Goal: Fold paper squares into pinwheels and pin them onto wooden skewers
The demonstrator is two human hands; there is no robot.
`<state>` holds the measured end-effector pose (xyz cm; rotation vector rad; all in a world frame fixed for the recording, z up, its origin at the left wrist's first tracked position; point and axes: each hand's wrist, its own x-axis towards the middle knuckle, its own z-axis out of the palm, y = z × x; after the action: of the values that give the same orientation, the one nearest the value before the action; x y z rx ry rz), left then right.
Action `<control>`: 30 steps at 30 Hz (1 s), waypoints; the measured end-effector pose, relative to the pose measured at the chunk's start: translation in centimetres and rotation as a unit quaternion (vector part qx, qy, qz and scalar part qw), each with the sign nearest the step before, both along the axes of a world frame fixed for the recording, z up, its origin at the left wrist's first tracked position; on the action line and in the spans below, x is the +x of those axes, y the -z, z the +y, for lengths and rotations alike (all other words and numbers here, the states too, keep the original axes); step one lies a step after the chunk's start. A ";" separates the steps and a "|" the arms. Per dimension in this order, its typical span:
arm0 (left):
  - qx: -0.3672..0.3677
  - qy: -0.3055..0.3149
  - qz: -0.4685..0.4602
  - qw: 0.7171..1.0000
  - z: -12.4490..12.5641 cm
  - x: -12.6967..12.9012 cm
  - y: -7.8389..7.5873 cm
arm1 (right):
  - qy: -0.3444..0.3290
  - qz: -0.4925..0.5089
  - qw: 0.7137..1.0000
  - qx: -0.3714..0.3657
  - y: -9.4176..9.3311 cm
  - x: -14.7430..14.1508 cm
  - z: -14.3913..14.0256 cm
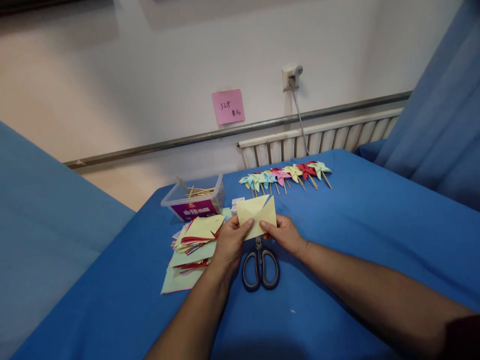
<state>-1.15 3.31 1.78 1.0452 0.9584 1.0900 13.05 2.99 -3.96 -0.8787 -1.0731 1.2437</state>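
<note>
As 2 hands (229, 240) (288, 235) hold 1 paper (252, 209), 1 tub (197, 207)

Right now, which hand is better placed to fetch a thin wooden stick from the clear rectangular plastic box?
Probably the left hand: it is nearer the clear rectangular plastic box, though it and the right hand both hold the pale yellow paper square.

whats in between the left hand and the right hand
In the head view, a cut sheet of pale yellow paper spans from the left hand to the right hand, both thumbs resting on it.
</note>
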 end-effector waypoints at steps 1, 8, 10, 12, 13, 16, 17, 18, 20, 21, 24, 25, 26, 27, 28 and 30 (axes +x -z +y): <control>0.001 -0.007 0.009 1.000 0.0 0.0 0.1 | -0.002 -0.003 1.000 0.000 0.0 0.0 0.0; 0.032 -0.046 0.061 0.997 0.1 0.1 0.0 | 0.005 -0.033 0.999 0.002 0.1 -0.1 0.1; 0.044 -0.056 0.077 0.994 0.1 0.0 0.1 | 0.018 -0.043 0.999 0.005 0.2 0.0 0.2; 0.051 -0.065 0.099 0.992 0.2 0.0 0.2 | 0.025 -0.049 0.998 0.004 0.3 0.0 0.3; 0.053 -0.068 0.111 0.990 0.3 -0.1 0.3 | 0.025 -0.049 0.998 0.003 0.3 0.0 0.3; 0.068 -0.076 0.149 0.984 0.5 -0.3 0.6 | 0.021 -0.038 0.999 -0.001 0.2 0.0 0.4; 0.073 -0.074 0.157 0.982 0.6 -0.3 0.6 | 0.022 -0.039 0.999 -0.002 0.2 0.0 0.4; 0.077 -0.071 0.158 0.982 0.7 -0.3 0.6 | 0.025 -0.044 0.999 -0.003 0.1 0.0 0.4; 0.079 -0.062 0.150 0.983 0.7 -0.3 0.7 | 0.031 -0.058 0.998 -0.003 0.1 0.1 0.4; 0.077 -0.060 0.145 0.985 0.7 -0.3 0.7 | 0.032 -0.061 0.998 -0.003 0.1 0.1 0.4; 0.070 -0.063 0.137 0.986 0.5 -0.1 0.6 | 0.029 -0.059 0.998 0.005 0.2 0.1 0.5; 0.069 -0.064 0.136 0.986 0.5 -0.1 0.6 | 0.027 -0.059 0.998 0.008 0.2 0.1 0.5; 0.070 -0.065 0.134 0.986 0.5 -0.1 0.6 | 0.025 -0.062 0.998 0.010 0.3 0.1 0.4; 0.071 -0.065 0.134 0.986 0.5 -0.2 0.7 | 0.021 -0.065 0.998 0.011 0.3 0.1 0.4; 0.072 -0.064 0.135 0.986 0.5 -0.2 0.7 | 0.017 -0.066 0.998 0.010 0.3 0.1 0.3; 0.073 -0.061 0.140 0.986 0.6 -0.3 0.7 | 0.005 -0.064 0.998 0.005 0.3 0.2 0.1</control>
<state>-1.48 3.89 1.07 1.2965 1.1934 1.1471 13.26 3.11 -4.23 -0.9648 -1.1752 1.1849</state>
